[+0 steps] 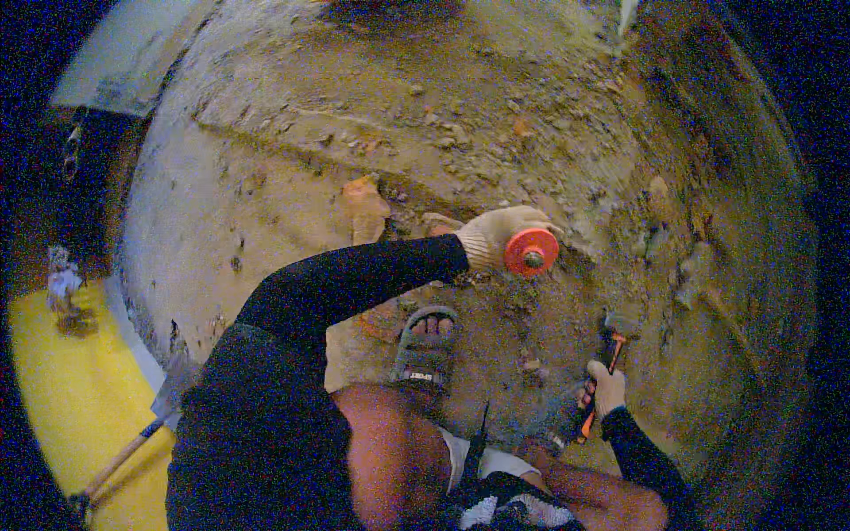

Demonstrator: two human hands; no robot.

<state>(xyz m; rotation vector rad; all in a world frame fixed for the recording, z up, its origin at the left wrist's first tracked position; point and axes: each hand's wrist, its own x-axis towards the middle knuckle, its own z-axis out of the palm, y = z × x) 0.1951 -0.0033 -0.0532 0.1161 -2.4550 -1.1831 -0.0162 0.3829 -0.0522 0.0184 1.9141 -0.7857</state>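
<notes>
My left hand (506,232), in a pale knit glove, reaches out over the dirt near the middle of the view. Its fingers are closed around a chisel with a round orange hand guard (521,246); the metal striking end faces up, and the guard and hand hide the shaft and tip. Lower right, my gloved right hand (608,389) grips the orange-and-black handle of a hammer (623,323). The grey hammer head points away from me, apart from the chisel, above the rough earth (549,327).
My sandaled foot (425,345) rests just nearer than the chisel. Broken orange brick (367,200) and scattered stones (452,134) lie beyond. A shovel (124,462) with a wooden handle is at lower left, by a yellow surface (62,380). Rocky ground (699,274) runs along the right.
</notes>
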